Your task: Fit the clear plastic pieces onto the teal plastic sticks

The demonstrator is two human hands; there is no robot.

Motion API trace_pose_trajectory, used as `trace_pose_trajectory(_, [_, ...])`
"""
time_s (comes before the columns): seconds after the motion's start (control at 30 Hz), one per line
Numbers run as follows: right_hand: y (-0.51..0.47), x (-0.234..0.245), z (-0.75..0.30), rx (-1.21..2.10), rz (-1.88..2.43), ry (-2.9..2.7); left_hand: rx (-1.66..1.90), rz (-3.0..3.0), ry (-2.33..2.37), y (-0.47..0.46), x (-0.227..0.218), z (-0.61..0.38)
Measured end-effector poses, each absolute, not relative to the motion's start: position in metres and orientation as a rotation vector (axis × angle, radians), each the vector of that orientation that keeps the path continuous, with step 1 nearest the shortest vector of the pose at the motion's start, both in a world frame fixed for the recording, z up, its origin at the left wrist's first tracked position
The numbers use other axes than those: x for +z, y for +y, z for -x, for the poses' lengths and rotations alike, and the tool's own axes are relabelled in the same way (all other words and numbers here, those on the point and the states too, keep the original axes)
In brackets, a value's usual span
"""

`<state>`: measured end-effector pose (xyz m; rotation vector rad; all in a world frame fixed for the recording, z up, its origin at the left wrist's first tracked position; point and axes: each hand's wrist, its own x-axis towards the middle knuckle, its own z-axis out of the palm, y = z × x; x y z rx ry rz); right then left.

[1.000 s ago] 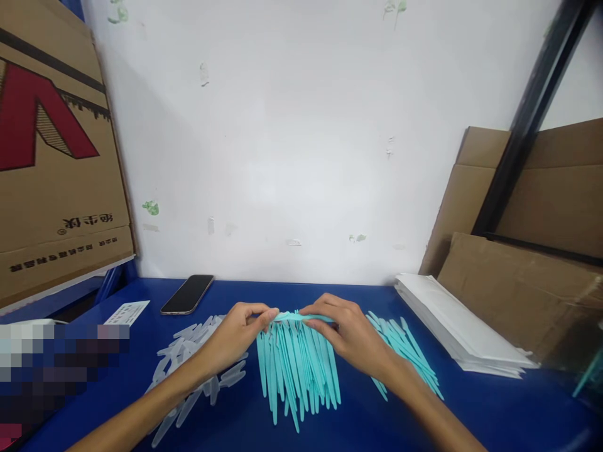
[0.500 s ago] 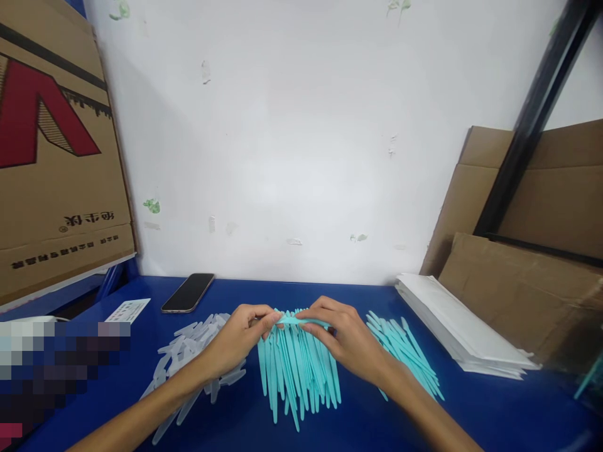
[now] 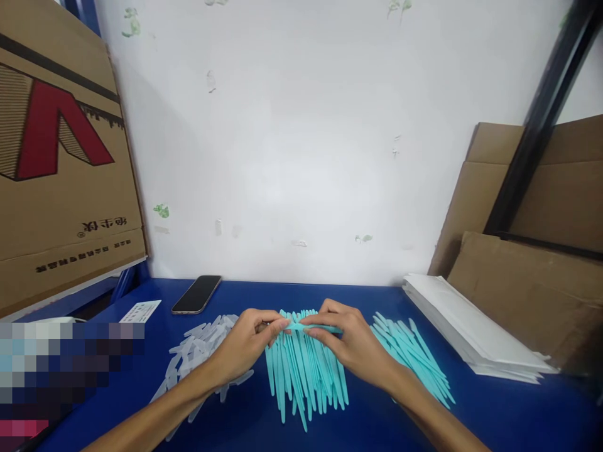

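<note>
A fan of several turquoise plastic sticks (image 3: 305, 376) lies on the blue table (image 3: 377, 414) in front of me. My left hand (image 3: 247, 346) and my right hand (image 3: 351, 344) meet above its far end. Both pinch one turquoise stick (image 3: 301, 326) held crosswise between their fingertips. A second heap of turquoise sticks (image 3: 414, 358) lies just right of my right wrist. A heap of clear plastic sticks (image 3: 198, 351) lies under and left of my left forearm.
A black phone (image 3: 196, 294) and a small white card (image 3: 140, 311) lie at the back left. A stack of white bags (image 3: 471, 336) sits at the right, with flat cardboard (image 3: 532, 289) behind. A large cardboard box (image 3: 61, 163) leans at the left.
Both hands have drawn closer together over the fan's far end, still pinching the crosswise stick. The view has shifted slightly, so everything sits a little further right.
</note>
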<state>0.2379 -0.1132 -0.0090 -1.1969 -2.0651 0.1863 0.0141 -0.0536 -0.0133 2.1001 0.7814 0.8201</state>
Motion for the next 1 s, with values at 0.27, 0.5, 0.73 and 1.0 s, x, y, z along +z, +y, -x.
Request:
trace_pose_trajectory(0.27, [-0.116, -0.002, -0.236, 0.154, 1.256, -2.090, 0.845, -2.163, 0.789, -0.051, -0.012, -0.014])
trace_pose_trajectory(0.5, [-0.108, 0.005, -0.258, 0.015, 1.467, -1.958, 0.806, -2.468, 0.836, -0.034, -0.004, 0.005])
trace_pose_trajectory(0.73, [-0.096, 0.009, -0.310, 0.213, 1.810, -1.746, 0.450, -2.713, 1.012, -0.012, -0.004, 0.033])
trace_pose_trajectory(1.0, [-0.091, -0.001, -0.343, 0.366, 2.207, -1.831, 0.200, -2.863, 1.151, -0.025, -0.008, 0.027])
